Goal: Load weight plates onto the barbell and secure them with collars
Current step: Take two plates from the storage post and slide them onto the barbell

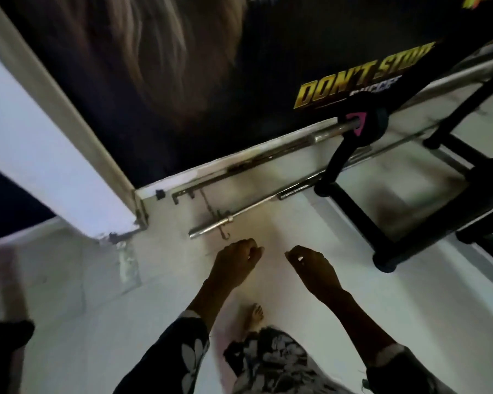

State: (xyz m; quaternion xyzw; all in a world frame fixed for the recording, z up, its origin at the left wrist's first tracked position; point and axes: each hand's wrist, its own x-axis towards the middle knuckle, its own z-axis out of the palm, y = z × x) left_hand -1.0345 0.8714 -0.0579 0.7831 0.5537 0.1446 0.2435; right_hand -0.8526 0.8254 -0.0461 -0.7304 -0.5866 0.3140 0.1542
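A steel barbell [245, 213] lies on the pale floor along the wall, its bare sleeve end at the lower left. A second bar [325, 136] rests higher up in the black rack's cradle, near a pink piece [357, 123]. My left hand [236, 261] and my right hand [310, 265] hover side by side just below the floor bar's end, apart from it. Both have fingers loosely curled and hold nothing. No weight plates or collars are in view.
A black metal rack [353, 206] stands on the right, its feet on the floor. A dark wall poster with yellow lettering [362, 78] fills the top. A white door frame [69, 132] runs down the left. My bare foot [255, 314] shows below my hands.
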